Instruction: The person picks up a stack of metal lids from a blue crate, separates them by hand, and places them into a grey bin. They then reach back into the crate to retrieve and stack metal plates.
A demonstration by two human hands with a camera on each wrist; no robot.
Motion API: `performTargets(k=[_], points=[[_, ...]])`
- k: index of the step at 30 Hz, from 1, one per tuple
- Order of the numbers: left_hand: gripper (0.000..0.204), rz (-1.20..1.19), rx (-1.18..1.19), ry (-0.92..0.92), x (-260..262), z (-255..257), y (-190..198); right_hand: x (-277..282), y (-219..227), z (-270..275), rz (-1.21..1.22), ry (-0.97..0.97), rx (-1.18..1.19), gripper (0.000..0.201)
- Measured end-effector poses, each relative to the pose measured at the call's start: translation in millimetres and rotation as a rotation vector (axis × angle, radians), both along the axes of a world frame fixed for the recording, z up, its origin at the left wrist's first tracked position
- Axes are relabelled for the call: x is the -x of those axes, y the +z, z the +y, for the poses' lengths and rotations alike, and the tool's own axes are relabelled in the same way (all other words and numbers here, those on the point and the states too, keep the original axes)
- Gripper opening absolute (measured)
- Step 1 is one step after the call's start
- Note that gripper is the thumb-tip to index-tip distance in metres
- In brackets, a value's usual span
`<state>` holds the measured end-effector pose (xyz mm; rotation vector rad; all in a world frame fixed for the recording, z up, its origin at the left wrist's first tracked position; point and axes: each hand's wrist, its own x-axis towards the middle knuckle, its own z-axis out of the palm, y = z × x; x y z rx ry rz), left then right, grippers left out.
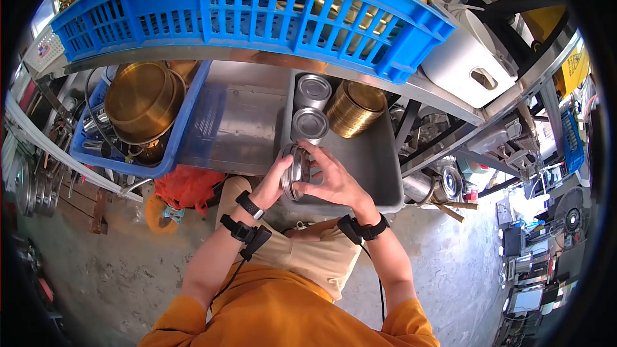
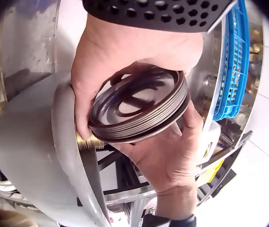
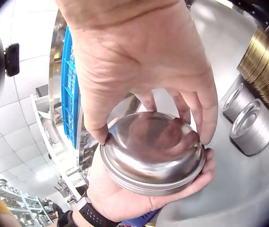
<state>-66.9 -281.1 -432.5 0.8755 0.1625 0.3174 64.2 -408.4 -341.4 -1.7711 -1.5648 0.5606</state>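
Note:
Both hands hold a short stack of small round steel dishes [image 1: 296, 170] over the near edge of a grey bin [image 1: 376, 173]. My left hand [image 1: 268, 183] grips the stack with its fingers and thumb round the rims. Nested rims show along the side of the stack [image 2: 141, 116] in the left wrist view. Across from it, my right hand [image 1: 335, 181] spans the outermost dish, fingertips at its rim. The rounded underside of that dish [image 3: 153, 146] faces the right palm. Two stacks of silver dishes [image 1: 310, 124] and a gold-coloured stack [image 1: 355, 112] stand inside the bin.
A blue crate [image 1: 257, 19] sits on the shelf above, with a white container [image 1: 469, 64] at its right. On the left, a blue basket [image 1: 151, 170] holds gold-coloured pots [image 1: 141, 99]. A red plastic bag [image 1: 186, 189] lies below the metal shelf [image 1: 234, 125].

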Motion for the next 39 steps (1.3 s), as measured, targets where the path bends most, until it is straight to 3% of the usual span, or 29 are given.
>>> performTargets(k=[3,5,6,8,10,14,16,18,19,21,24,28,30,31,32,34,39], points=[[0.061,0.016,0.009,0.057,-0.9,-2.7,-5.1,-6.3,-2.9,-0.7,0.086,0.005,-0.013,0.09],[0.059,-0.022,0.234,0.123,1.7,-6.0,6.3,-25.2,-7.4,-2.2,0.328,0.007,-0.054,0.091],[0.059,-0.023,0.233,0.123,2.6,-4.6,3.5,-36.1,-6.1,0.1,0.431,-0.033,-0.09,0.094],[0.058,-0.09,0.255,0.051,2.2,0.4,-9.8,-58.5,0.7,10.6,0.382,-0.174,-0.135,0.093],[0.059,-0.09,0.223,0.056,-0.9,1.5,-21.0,-81.5,-1.2,25.2,0.167,-0.257,-0.226,0.09],[0.058,-0.056,0.154,0.078,-0.5,1.0,-24.2,-136.3,-57.9,49.9,-0.143,-0.319,-0.292,0.088],[0.057,-0.057,0.215,0.053,1.8,3.0,-25.9,-130.9,-80.0,43.7,-0.285,-0.41,-0.177,0.085],[0.058,-0.056,0.217,0.072,2.4,0.9,-22.4,-126.6,-92.3,40.0,-0.339,-0.24,0.043,0.079],[0.058,-0.054,0.225,0.091,2.2,0.2,-19.1,-123.6,-94.3,39.0,-0.343,-0.236,0.04,0.079],[0.057,-0.067,0.225,0.084,2.7,-0.1,-13.5,-114.6,-95.7,37.7,-0.268,-0.175,0.278,0.076],[0.056,-0.078,0.232,0.049,0.8,1.8,-20.8,-91.8,-69.1,36.1,-0.132,-0.144,0.341,0.074],[0.069,-0.068,0.175,0.064,-0.3,2.5,-23.3,-63.8,-50.9,34.9,-0.171,-0.093,0.165,0.073],[0.07,-0.074,0.204,0.096,0.0,-2.5,-13.0,-38.4,-28.1,32.5,0.057,-0.032,0.137,0.073],[0.071,-0.082,0.229,0.129,0.0,-4.2,-8.8,-14.4,6.4,28.6,0.163,-0.013,0.227,0.077],[0.071,-0.077,0.234,0.137,0.3,-4.2,-9.6,-4.1,8.7,27.8,0.167,-0.006,0.234,0.077],[0.07,-0.045,0.105,0.16,2.5,-4.5,-9.2,12.2,3.1,21.6,-0.141,-0.107,0.174,0.072],[0.061,0.038,0.01,0.094,5.1,-6.0,-4.6,15.8,1.9,14.8,-0.131,-0.174,0.211,0.075]])
